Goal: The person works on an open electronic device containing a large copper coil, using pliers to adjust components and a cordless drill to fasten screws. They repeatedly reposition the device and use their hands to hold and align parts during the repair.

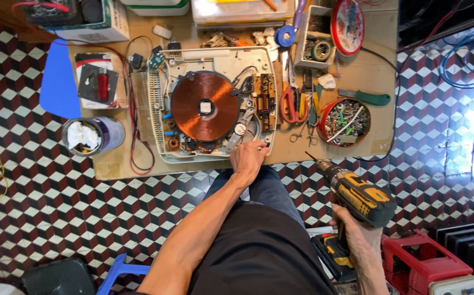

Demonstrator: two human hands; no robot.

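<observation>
Clearly the opened cooker (212, 104) with its copper coil lies mid-table, so the left hand (248, 155), fingers pinched at its near right corner, should steady it squarely before the drill (357, 194), gripped tight in the right hand (357, 232), comes in upright.

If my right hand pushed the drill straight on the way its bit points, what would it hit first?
The right hand aims the cordless drill up-left. Its bit seems to meet the near edge of the wooden table first, just below the scissors; depth is unclear, so it might pass above the edge.
</observation>
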